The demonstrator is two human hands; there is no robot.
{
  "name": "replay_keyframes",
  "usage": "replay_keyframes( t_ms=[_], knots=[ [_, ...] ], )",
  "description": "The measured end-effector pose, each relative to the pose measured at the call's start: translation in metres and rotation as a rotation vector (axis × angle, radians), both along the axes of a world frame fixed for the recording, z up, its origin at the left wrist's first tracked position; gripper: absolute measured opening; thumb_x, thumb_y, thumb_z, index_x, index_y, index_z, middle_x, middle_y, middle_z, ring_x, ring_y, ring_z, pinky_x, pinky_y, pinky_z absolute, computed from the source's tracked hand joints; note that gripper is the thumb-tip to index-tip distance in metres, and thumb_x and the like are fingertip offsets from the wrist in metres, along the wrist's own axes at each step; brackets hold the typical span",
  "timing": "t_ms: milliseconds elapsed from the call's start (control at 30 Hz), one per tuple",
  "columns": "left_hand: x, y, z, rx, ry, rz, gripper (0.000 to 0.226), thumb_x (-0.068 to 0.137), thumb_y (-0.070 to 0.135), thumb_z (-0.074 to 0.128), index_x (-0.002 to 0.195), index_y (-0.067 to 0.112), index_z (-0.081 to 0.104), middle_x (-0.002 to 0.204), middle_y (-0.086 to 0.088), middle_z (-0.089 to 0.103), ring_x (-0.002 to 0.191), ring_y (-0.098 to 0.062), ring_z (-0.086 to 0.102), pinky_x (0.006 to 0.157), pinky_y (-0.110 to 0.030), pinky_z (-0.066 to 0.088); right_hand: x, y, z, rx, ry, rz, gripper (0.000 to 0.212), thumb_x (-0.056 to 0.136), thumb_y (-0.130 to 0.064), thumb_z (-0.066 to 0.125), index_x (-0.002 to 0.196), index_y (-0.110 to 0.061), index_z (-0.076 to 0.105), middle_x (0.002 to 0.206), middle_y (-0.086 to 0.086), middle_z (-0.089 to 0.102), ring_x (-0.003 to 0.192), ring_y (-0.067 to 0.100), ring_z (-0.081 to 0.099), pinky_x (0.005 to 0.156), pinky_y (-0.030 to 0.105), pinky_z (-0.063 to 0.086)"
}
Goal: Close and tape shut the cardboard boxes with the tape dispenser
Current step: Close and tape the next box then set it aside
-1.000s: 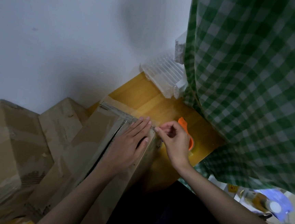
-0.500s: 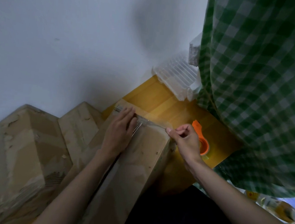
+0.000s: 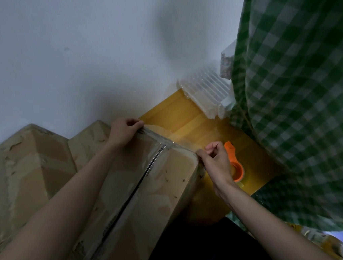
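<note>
Brown cardboard box [image 3: 150, 190], worn and scuffed, fills the lower centre of the frame, flaps folded shut, with a dark seam running from bottom centre up to its far edge. A strip of clear glossy tape [image 3: 165, 142] lies across that far edge, crossing the seam's end.

Left hand [image 3: 122, 132], centre left: fingers curled over the far left corner, gripping the tape end there. Judged purpose: anchoring that end so the strip stays taut.

Right hand [image 3: 215, 160], centre right: thumb and fingertips pinch at the far right corner. Whether they hold the tape end or only press it down, cannot tell.

Orange plastic tape dispenser [image 3: 234, 166] sits on the yellow wooden floor [image 3: 180, 118] just behind the right hand, unheld, probably parked within reach for the next strip.

More taped cardboard boxes [image 3: 18, 168] at lower left; green checked cloth [image 3: 304, 89] at right.
</note>
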State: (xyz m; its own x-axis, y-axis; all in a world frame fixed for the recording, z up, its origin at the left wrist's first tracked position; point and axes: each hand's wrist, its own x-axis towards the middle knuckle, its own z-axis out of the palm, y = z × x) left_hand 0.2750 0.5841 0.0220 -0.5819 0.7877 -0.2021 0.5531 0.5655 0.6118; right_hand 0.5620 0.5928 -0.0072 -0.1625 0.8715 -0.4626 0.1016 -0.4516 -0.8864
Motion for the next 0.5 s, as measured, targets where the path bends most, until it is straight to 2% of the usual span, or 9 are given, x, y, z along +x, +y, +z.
replay_keyframes(
  t_ms=[100,200,233,300,400,500],
  knots=[
    [-0.002,0.007,-0.009,0.022,-0.171,0.11,0.009,0.09,0.023,0.073,0.086,0.015,0.074,0.092,-0.01,0.074,0.086,-0.016,0.062,0.08,-0.029,0.046,-0.003,0.002,0.0,-0.071,0.027,-0.061,0.014,0.091,-0.014,0.068,0.093,-0.012,0.054,0.083,0.001,0.049,0.076,0.014,0.047,0.072,0.03,0.042],
    [-0.001,0.016,-0.014,-0.027,-0.212,0.156,0.017,0.093,0.016,0.067,0.076,0.017,0.067,0.078,-0.004,0.063,0.084,-0.018,0.055,0.066,-0.026,0.041,-0.005,0.008,0.001,-0.167,0.035,-0.095,0.016,0.09,0.001,0.058,0.088,-0.015,0.056,0.085,0.002,0.053,0.081,0.018,0.05,0.069,0.032,0.042],
    [-0.001,0.017,-0.014,-0.03,-0.212,0.145,0.02,0.093,0.014,0.065,0.073,0.018,0.064,0.075,-0.002,0.06,0.084,-0.019,0.054,0.063,-0.026,0.039,-0.004,0.01,0.0,-0.164,0.018,-0.075,0.02,0.089,0.004,0.055,0.088,-0.016,0.059,0.087,0.002,0.055,0.084,0.019,0.052,0.072,0.033,0.044],
    [-0.002,0.017,-0.014,0.012,-0.237,0.104,0.023,0.093,0.007,0.064,0.075,0.021,0.063,0.078,0.0,0.061,0.088,-0.019,0.055,0.067,-0.024,0.041,-0.002,0.012,0.0,-0.102,-0.023,-0.008,0.028,0.089,0.005,0.054,0.086,-0.02,0.067,0.088,-0.001,0.058,0.09,0.019,0.056,0.082,0.035,0.048],
    [-0.005,0.005,-0.008,0.129,-0.19,-0.063,0.021,0.091,0.004,0.065,0.086,0.024,0.07,0.096,0.004,0.069,0.1,-0.015,0.063,0.089,-0.025,0.048,0.004,0.01,0.004,0.203,-0.166,0.098,0.025,0.093,-0.004,0.06,0.091,-0.025,0.073,0.097,-0.007,0.058,0.093,0.009,0.056,0.091,0.03,0.046],
    [-0.007,-0.007,-0.007,0.199,0.139,-0.384,0.013,0.088,0.019,0.067,0.093,0.025,0.078,0.106,0.012,0.072,0.11,-0.013,0.063,0.106,-0.03,0.038,0.004,0.009,0.006,0.603,-0.28,0.27,0.019,0.096,-0.015,0.062,0.107,-0.023,0.074,0.107,-0.009,0.062,0.103,0.007,0.053,0.095,0.021,0.035]
  ],
)
